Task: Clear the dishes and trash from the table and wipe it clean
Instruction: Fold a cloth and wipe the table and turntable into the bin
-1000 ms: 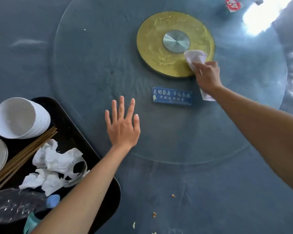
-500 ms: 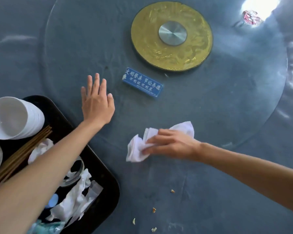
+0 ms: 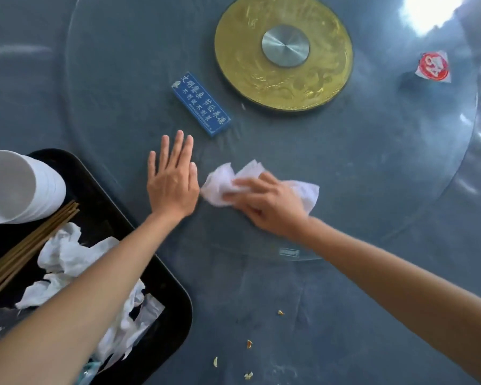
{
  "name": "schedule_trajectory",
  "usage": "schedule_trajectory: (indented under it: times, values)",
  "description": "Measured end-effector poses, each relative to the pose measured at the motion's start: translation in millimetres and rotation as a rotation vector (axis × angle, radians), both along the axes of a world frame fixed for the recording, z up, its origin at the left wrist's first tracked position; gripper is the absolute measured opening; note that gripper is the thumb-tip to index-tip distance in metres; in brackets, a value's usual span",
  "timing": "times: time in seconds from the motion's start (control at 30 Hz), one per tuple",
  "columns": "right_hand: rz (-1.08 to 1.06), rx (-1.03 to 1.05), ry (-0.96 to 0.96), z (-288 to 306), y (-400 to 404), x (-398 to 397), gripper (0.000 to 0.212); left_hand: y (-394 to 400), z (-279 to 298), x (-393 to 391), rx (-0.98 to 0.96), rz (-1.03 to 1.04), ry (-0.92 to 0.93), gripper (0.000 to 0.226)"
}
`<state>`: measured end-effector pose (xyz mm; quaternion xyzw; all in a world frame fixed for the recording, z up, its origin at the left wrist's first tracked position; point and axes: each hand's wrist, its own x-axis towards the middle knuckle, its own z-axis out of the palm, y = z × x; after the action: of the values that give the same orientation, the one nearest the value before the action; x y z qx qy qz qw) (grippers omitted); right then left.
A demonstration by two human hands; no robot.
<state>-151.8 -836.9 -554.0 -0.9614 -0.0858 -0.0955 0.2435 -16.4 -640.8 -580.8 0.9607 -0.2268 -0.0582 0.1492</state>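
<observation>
Here we press a crumpled white cloth with our right hand, fingers curled over it. Our left hand lies flat, holding nothing. Crumbs lie nearer us, closest to the right hand.

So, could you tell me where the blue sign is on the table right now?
In the head view the blue sign lies flat on the glass turntable, just left of the gold disc and slightly beyond the left hand's fingertips, not touching either.
</observation>
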Motion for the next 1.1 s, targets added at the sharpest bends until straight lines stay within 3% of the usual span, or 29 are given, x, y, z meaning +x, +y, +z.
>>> schedule_trajectory:
  times: [0.1, 0.17, 0.27, 0.33, 0.4, 0.5, 0.67, 0.77, 0.83, 0.9, 1.0, 1.1]
  values:
    - [0.413, 0.054, 0.126, -0.7, 40.4, -47.6, 0.040, 13.6, 2.0, 29.6, 0.022, -0.049, -0.015, 0.058]
    - [0.500, 0.085, 0.098, 10.3, 44.2, -56.7, 0.043, 14.8, 11.4, 39.4, -0.001, -0.009, 0.018, 0.056]
    - [0.061, 0.171, -0.099, 37.3, 10.2, -22.4, 0.036, -2.6, 35.1, 15.7, -0.117, 0.080, 0.096, 0.061]
    - [-0.257, 0.083, -0.182, 48.8, -38.8, 21.0, 0.027, -20.5, 43.7, -24.2, -0.197, 0.070, 0.170, 0.063]
    - [-0.495, -0.039, -0.119, 49.6, -89.2, 59.4, 0.026, -33.7, 37.8, -59.5, -0.201, 0.078, 0.233, 0.064]
    - [-0.587, -0.113, 0.028, 27.6, -112.2, 74.7, 0.030, -28.8, 14.2, -73.4, -0.027, 0.040, 0.074, 0.064]
    - [-0.049, -0.043, 0.011, 8.6, -12.6, 2.5, 0.032, -1.0, 1.7, -29.1, 0.017, -0.070, -0.011, 0.062]
    - [0.343, 0.063, 0.135, 5.4, 41.8, -57.7, 0.050, 12.2, 3.6, -3.5, 0.020, -0.109, -0.024, 0.063]
    - [0.454, 0.107, 0.109, 13.3, 43.1, -62.4, 0.048, 19.0, 8.5, 8.0, 0.001, -0.103, -0.022, 0.060]
    - [0.301, 0.128, -0.009, 29.8, 16.8, -31.4, 0.038, 16.5, 15.8, 6.1, -0.063, -0.073, 0.001, 0.058]
    - [-0.144, -0.022, -0.153, 50.9, -58.4, 48.9, 0.028, -6.9, 22.1, -30.2, -0.126, -0.076, 0.070, 0.058]
    - [-0.468, -0.101, -0.005, 44.2, -128.9, 97.9, 0.033, -32.2, 16.3, -61.2, -0.093, 0.012, 0.083, 0.060]
